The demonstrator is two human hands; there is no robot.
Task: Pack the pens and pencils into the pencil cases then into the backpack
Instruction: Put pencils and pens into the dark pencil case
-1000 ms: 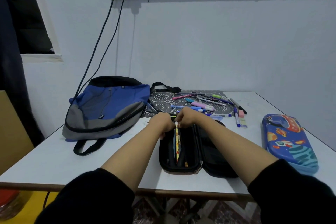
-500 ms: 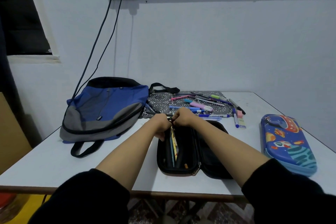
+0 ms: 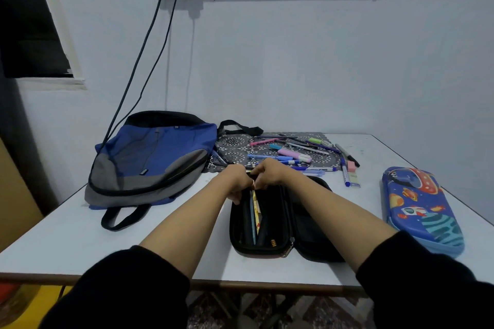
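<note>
Tabletop [image 3: 66, 235]: left hand [image 3: 236, 179], right hand [image 3: 270, 173] grip case [image 3: 275, 222] (open).

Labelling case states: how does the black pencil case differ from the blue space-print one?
The black pencil case lies open with pencils inside; the blue pencil case is closed. The black one is plain; the blue one bears rockets and planets. Left hand and right hand grip the black one's far end; the blue one lies untouched. Both rest on the table.
</note>
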